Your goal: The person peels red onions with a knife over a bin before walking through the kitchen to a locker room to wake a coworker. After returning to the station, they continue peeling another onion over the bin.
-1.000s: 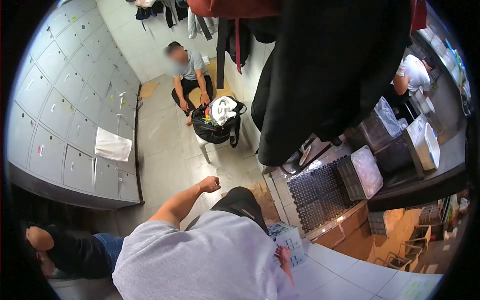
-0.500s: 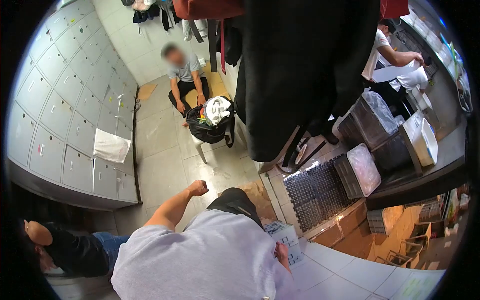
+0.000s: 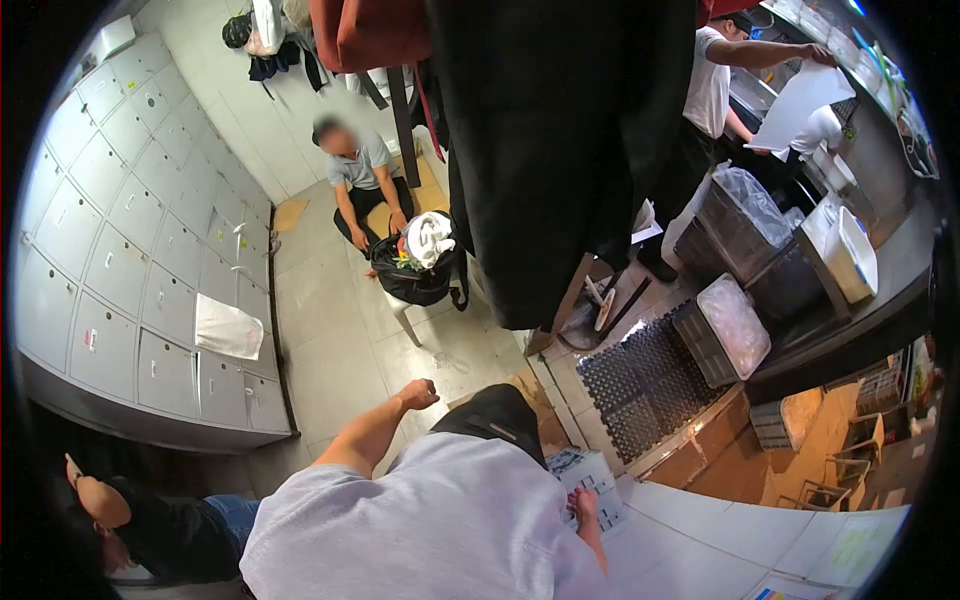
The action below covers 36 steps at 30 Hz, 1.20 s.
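My left hand is held out over the tiled floor, its fingers curled into a loose fist with nothing visible in it. Low at my right side is my right hand, fingers curled in. It overlaps a white box with dark markings; whether it touches the box I cannot tell. Beyond my left hand, a black bag with a white cloth on top rests on a stool. A seated person has both hands near that bag.
Grey lockers line the left wall, with a cloth hanging there. Dark clothes hang ahead. Another person holds a white sheet beside crates. At lower left is a person in black. A black mat covers some floor.
The view has shifted slightly. The person at upper right has lifted and spread the white sheet. Both my hands stay curled, my right hand a little farther from my body.
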Available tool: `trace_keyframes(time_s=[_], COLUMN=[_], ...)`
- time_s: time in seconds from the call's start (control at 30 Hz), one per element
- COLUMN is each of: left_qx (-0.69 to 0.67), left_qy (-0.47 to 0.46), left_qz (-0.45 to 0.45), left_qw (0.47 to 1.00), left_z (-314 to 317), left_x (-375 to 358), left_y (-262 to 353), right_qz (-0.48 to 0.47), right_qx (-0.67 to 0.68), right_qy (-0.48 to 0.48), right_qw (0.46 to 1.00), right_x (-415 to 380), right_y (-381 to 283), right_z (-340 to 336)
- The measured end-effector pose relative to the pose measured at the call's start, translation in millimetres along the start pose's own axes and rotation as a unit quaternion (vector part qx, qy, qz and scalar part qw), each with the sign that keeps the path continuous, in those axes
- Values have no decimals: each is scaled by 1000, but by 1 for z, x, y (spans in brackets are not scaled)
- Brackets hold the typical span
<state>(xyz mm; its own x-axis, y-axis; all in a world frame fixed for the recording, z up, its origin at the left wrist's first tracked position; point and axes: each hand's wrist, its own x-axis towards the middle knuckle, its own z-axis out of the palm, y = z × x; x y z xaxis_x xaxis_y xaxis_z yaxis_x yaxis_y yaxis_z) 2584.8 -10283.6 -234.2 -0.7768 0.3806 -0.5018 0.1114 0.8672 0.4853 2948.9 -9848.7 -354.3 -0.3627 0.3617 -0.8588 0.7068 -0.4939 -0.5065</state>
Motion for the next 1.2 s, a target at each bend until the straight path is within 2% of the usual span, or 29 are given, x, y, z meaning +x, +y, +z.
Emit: trace_keyframes(time_s=[0.23,0.3,0.37,0.4,0.47,0.5,0.53,0.6,0.73,0.83,0.93,1.03,1.07,1.1,1.13,1.17,1.2], left_qx=[65,64,73,56,90,117,127,120,112,115,144,184,173,176,133,58,142], left_qy=[-38,-36,-51,-22,-24,-33,-58,-77,-122,-176,-208,-256,-290,-325,-365,-474,-406], left_qz=[18,40,65,92,112,140,125,150,174,220,264,273,231,189,241,121,155], left_qw=[997,997,994,994,989,983,982,978,971,952,931,909,912,910,889,870,889], left_z=[15,17,20,14,20,22,22,29,60,92,114,139,138,132,158,150,165], left_x=[50,69,87,85,105,124,135,161,191,228,256,310,316,325,386,399,420], left_y=[13,30,51,72,86,102,120,153,236,297,368,416,438,453,436,457,456], right_qz=[30,-27,-82,-111,-87,-40,9,-6,-32,-61,-27,-63,-101,-120,-118,-91,-174], right_qx=[-58,-65,-68,-65,-17,37,99,75,125,182,230,150,-13,-169,-316,-331,-340], right_qy=[-19,-31,-41,-45,-38,-25,-9,81,183,228,259,329,360,380,389,392,405], right_qw=[998,997,993,991,995,998,995,994,975,954,938,930,927,901,857,854,831], right_x=[-25,-20,-4,5,1,-2,-6,5,5,-28,-43,-4,1,0,-4,17,29], right_y=[26,31,64,76,86,75,72,73,70,55,70,151,162,175,193,225,263], right_z=[-2,-6,-15,-15,-11,-11,-17,-14,-22,-20,-8,22,20,36,60,85,105])
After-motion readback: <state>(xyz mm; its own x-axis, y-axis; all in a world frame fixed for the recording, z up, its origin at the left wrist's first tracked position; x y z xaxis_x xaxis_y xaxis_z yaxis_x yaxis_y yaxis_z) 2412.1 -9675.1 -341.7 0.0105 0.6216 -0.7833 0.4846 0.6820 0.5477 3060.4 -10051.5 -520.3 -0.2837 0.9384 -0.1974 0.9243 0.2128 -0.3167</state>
